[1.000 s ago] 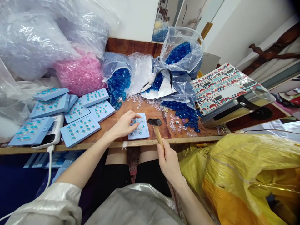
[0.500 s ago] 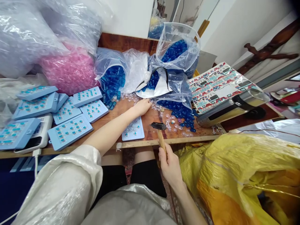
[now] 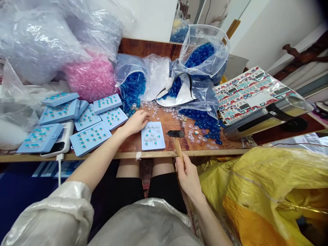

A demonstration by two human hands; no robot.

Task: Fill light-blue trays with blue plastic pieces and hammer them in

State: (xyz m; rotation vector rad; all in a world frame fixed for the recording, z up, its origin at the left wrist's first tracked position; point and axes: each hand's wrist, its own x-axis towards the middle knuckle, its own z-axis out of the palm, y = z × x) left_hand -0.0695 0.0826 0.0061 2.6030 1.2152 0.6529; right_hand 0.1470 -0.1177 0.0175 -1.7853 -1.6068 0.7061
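Observation:
In the head view my right hand is wrapped round the wooden handle of a hammer. Its dark metal head is over the table, just right of a light-blue plastic panel with several clear and turquoise pieces set in it. At that panel's upper left corner is my left hand, palm down with its fingers curled together. Whatever may be in those fingertips is hidden. Small clear plastic pieces lie scattered just beyond the left hand.
Several filled blue panels lie stacked at left, beside a white device with a cable. Behind are bags of blue pieces and pink pieces. At right stand a steel flask, a sticker sheet and a yellow sack.
My left hand has drawn back from the clear pieces toward the left, to the panel's upper corner, uncovering the panel. My right hand still grips the hammer. The view has shifted slightly.

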